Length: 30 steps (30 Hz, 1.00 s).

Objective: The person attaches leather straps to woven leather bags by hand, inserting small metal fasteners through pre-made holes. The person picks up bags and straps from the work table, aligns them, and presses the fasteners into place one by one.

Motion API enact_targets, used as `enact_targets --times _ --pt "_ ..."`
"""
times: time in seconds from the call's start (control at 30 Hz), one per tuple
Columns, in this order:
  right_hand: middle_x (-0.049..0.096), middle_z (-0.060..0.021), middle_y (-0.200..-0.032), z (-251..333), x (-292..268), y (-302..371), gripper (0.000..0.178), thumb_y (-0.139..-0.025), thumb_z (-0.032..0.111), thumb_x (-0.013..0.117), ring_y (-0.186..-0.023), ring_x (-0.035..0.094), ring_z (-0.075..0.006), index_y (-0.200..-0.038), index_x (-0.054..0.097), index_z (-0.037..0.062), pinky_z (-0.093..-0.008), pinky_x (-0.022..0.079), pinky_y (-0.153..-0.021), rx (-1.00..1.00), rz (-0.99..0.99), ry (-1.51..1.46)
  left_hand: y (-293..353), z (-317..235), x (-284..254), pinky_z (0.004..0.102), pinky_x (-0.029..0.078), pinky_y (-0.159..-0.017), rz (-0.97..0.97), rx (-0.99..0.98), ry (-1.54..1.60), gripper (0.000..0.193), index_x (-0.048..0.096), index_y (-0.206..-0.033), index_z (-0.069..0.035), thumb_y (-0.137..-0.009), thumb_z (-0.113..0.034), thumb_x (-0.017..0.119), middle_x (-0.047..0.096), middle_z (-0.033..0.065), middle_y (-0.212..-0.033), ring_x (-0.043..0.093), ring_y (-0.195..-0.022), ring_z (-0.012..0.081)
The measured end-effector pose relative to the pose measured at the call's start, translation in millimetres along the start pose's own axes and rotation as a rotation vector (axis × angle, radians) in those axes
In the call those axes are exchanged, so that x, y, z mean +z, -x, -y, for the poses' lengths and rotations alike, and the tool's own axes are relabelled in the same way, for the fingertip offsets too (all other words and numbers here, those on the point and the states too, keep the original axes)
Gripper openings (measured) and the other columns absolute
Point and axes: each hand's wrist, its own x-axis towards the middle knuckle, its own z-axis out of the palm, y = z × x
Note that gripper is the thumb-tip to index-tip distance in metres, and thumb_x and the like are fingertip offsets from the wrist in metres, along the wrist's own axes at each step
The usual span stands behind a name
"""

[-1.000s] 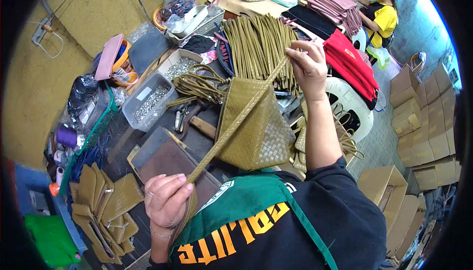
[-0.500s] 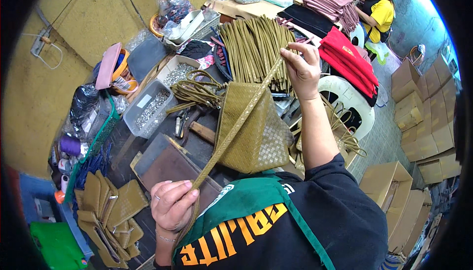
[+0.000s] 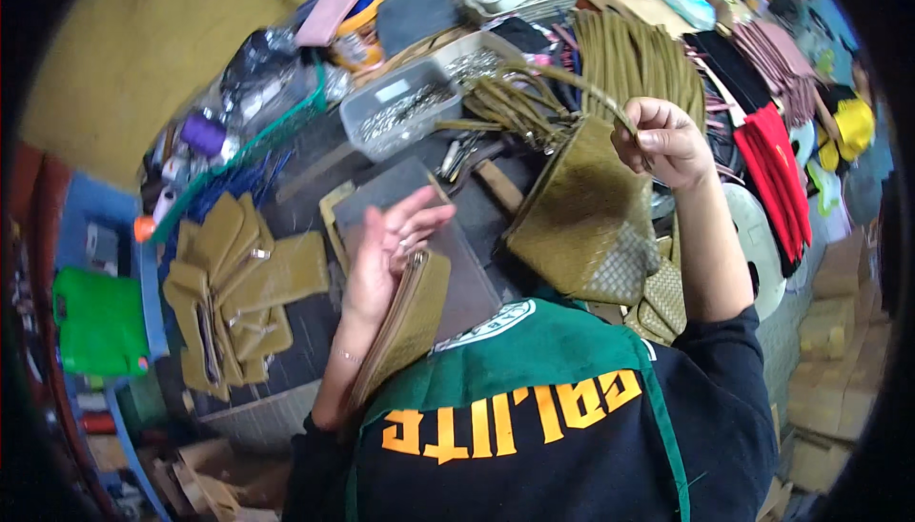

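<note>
My right hand (image 3: 662, 141) is closed, thumb against fingers, on the olive strap (image 3: 596, 91), which arcs away to the left. Below that hand stands the olive woven bag (image 3: 581, 222), tilted on the worktable. My left hand (image 3: 389, 250) is slightly blurred, its fingers stretched out and apart. A zippered olive pouch (image 3: 412, 322) lies along its wrist and forearm, close to my apron; it does not look gripped. Beyond the left fingers is a dark flat board (image 3: 434, 231). Looped olive straps (image 3: 515, 107) lie left of the bag.
A plastic tub (image 3: 396, 117) of small metal parts stands at the far side. Several olive pouches (image 3: 233, 293) are piled at left. Many olive straps (image 3: 634, 60) lie behind the bag, with red folded fabric (image 3: 774, 179) to the right. A wooden-handled tool (image 3: 498, 185) lies mid-table.
My left hand has let go of the strap and spread its fingers. The stretched strap now curves from my right hand. A zippered pouch has appeared beside my left wrist. The view has shifted left.
</note>
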Motion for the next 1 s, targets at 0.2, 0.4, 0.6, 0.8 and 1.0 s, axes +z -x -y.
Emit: enact_targets --times 0.2,0.4,0.6,0.8,1.0 --pt "0.057 -0.0028 -0.083 -60 62 -21 0.010 -0.076 0.007 0.056 -0.070 0.053 -0.0122 -0.085 0.052 0.0057 -0.0233 0.041 -0.061 0.077 -0.166 -0.295 4 -9 -21 0.0327 0.025 -0.095 0.182 -0.084 -0.094 0.072 0.038 -0.116 0.011 -0.084 -0.051 0.018 0.041 0.0196 -0.121 0.038 -0.113 0.0245" --pt "0.057 -0.0026 -0.085 -75 104 -32 0.010 -0.077 0.006 0.056 -0.071 0.053 -0.0114 -0.087 0.053 0.0047 -0.0228 0.042 -0.065 0.122 -0.101 -0.309 15 -20 -42 0.0346 0.019 -0.099 0.602 0.229 -0.311 0.061 0.034 -0.118 0.012 -0.081 -0.036 0.040 0.037 0.0243 -0.122 0.032 -0.118 0.0301" --pt "0.056 -0.0023 -0.080 -82 114 -29 0.012 -0.078 0.006 0.055 -0.070 0.054 -0.0107 -0.089 0.053 0.0042 -0.0222 0.043 -0.064 0.147 -0.136 -0.312 6 -12 -15 0.0260 0.043 -0.075 0.346 0.371 -0.491 0.030 0.057 -0.096 0.003 -0.079 -0.023 0.054 0.059 0.0119 -0.091 0.055 -0.086 0.0182" --pt "0.056 -0.0006 -0.076 -82 119 -28 0.015 -0.078 0.007 0.057 -0.066 0.054 -0.0066 -0.091 0.052 0.0032 -0.0186 0.044 -0.060 0.146 -0.163 -0.244 4 -2 8 0.0208 0.043 -0.062 0.174 0.287 -0.485 0.016 0.061 -0.080 0.000 -0.079 -0.015 0.056 0.059 0.0050 -0.073 0.055 -0.069 0.0093" --pt "0.055 -0.0013 -0.075 -82 121 -26 0.014 -0.079 0.007 0.056 -0.064 0.054 -0.0072 -0.091 0.050 0.0030 -0.0195 0.045 -0.056 0.138 -0.197 -0.301 10 -22 16 0.0238 0.042 -0.064 0.287 0.267 -0.554 0.014 0.060 -0.083 0.000 -0.076 -0.012 0.059 0.057 0.0073 -0.079 0.054 -0.075 0.0131"
